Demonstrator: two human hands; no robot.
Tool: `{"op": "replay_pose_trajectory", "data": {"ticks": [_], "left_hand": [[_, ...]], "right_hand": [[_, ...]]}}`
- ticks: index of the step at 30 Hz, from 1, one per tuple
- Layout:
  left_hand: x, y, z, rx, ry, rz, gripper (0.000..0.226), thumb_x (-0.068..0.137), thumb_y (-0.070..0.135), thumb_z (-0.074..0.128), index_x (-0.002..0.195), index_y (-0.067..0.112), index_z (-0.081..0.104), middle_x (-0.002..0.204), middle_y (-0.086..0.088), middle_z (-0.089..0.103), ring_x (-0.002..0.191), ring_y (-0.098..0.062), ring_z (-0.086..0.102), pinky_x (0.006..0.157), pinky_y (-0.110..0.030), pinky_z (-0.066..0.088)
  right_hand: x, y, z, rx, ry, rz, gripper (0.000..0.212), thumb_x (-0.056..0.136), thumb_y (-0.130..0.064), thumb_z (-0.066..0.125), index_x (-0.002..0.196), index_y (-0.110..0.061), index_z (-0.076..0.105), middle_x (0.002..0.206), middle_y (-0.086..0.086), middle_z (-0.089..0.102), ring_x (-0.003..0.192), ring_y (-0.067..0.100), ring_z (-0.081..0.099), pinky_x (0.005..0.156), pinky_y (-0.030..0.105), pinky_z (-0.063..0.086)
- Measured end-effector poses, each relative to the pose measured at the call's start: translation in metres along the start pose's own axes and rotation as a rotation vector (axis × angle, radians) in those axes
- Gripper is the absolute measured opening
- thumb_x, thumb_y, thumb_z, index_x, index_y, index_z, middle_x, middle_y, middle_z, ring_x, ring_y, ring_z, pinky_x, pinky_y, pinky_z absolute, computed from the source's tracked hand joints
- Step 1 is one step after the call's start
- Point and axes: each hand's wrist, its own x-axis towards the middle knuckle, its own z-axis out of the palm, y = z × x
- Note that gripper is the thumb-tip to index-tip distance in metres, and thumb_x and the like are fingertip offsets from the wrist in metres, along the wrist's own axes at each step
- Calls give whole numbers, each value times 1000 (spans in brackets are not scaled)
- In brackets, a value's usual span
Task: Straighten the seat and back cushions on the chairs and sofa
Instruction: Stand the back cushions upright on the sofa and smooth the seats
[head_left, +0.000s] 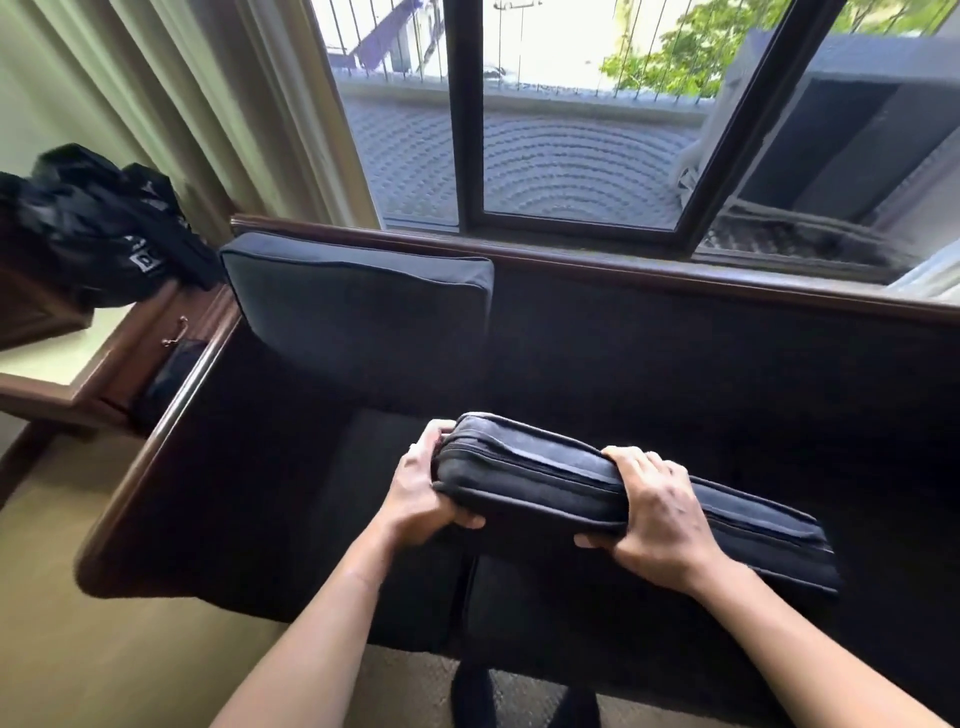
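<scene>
Head camera looks down on a dark sofa (727, 364) under the window. At left one back cushion (358, 306) already stands upright against the backrest. The left hand (421, 488) and right hand (654, 525) each clamp the second cushion (545, 478), held edge-up above the seat, probably to stand it beside the first.

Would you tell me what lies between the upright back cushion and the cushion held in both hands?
Only bare dark sofa seat, in the head view, separates the back cushion from the held cushion.
</scene>
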Motion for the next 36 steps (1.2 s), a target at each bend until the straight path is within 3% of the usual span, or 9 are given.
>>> {"op": "replay_pose_trajectory", "data": {"ticks": [3,7,12,16,21,24,28,32,36], "left_hand": [[2,62,-16,94,-22,149,100,35,16,100,124,35,58,117,5,73,113,-17,69,99,-43,57],[2,144,-12,461,-97,416,102,41,39,100,134,29,57,119,23,54,118,-3,48,108,-29,35],[11,146,54,862,-186,530,88,53,47,87,132,26,56,119,8,52,114,-16,50,104,-41,36],[18,126,86,912,-199,592,103,57,61,85,147,26,49,129,4,52,121,-20,49,111,-48,35],[18,104,39,1177,-156,453,137,56,71,83,166,36,9,156,2,35,144,-26,34,121,-71,11],[18,81,-10,1255,-85,247,143,54,73,82,166,36,1,160,-1,31,149,-30,28,119,-76,13],[27,53,-68,863,-136,106,146,48,48,99,166,38,14,156,5,30,148,-21,31,116,-42,44],[29,23,-92,245,-81,5,137,40,15,98,157,46,34,141,13,50,131,-10,53,92,-4,45],[24,-2,-77,-17,-102,-38,123,43,6,94,149,36,43,132,9,65,123,-8,64,92,-19,54]], "right_hand": [[-8,3,-28,231,46,105,110,46,-66,91,138,-22,48,120,-17,50,106,7,50,97,34,41],[-19,16,-46,418,-42,201,118,42,-66,91,142,-38,35,130,-13,52,118,10,54,102,36,47],[-16,10,-55,552,-123,149,114,57,-45,93,148,-50,24,141,-23,50,129,-2,51,105,22,43],[-12,18,-56,472,-138,223,132,53,-46,91,159,-30,14,151,-12,35,136,6,42,106,14,36],[8,10,-75,-159,-263,119,127,69,-67,72,161,-12,4,164,3,18,154,21,12,126,43,13],[28,-26,-71,-273,-307,27,131,69,-81,61,161,-7,3,164,6,20,155,26,11,125,56,3],[65,-78,-43,-269,-260,-32,141,57,-92,59,159,-6,13,156,7,33,144,28,32,122,56,16],[87,-108,-17,-308,-178,-75,142,45,-100,52,152,-8,29,134,5,51,117,29,52,105,49,37],[81,-97,-11,-304,-56,-100,121,54,-95,50,143,-14,40,124,2,58,107,26,55,96,45,40]]}}
